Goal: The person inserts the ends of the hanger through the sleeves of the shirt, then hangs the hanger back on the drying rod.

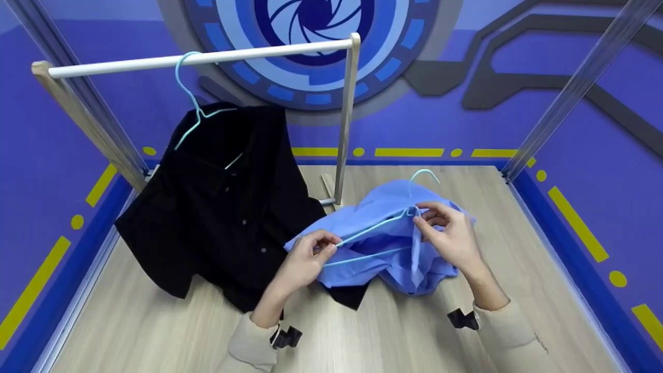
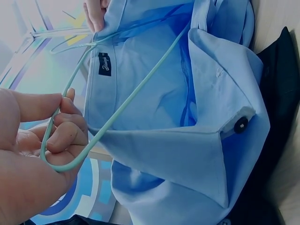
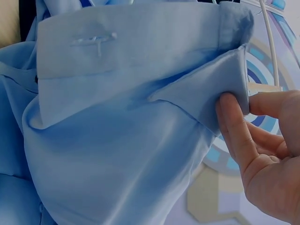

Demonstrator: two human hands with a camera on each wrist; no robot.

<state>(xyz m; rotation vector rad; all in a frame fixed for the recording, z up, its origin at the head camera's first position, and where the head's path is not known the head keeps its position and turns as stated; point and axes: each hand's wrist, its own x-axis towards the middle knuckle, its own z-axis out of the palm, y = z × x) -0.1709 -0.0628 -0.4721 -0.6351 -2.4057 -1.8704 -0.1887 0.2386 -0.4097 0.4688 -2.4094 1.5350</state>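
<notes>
A light blue shirt [image 1: 357, 215] lies bunched on the wooden table, with a mint-green hanger [image 1: 426, 172] partly inside its collar opening. My left hand [image 1: 305, 259] grips the rounded end of the hanger; in the left wrist view that hanger loop [image 2: 70, 164] passes between thumb and fingers, outside the fabric. My right hand [image 1: 451, 235] pinches the edge of the shirt's collar [image 3: 229, 79] between thumb and fingers, close to the hanger's neck. A black label [image 2: 104, 64] and a dark button [image 2: 241, 125] show on the blue shirt. The hanger's far end is hidden in cloth.
Left of the hands, a black shirt [image 1: 222, 207] hangs on a second mint-green hanger [image 1: 187, 88] from the white bar [image 1: 269, 51] of a wooden-sided rack [image 1: 348, 119]. Its lower part spreads over the table [image 1: 393, 336], reaching under the blue shirt. Blue patterned walls [image 1: 601, 171] enclose the table.
</notes>
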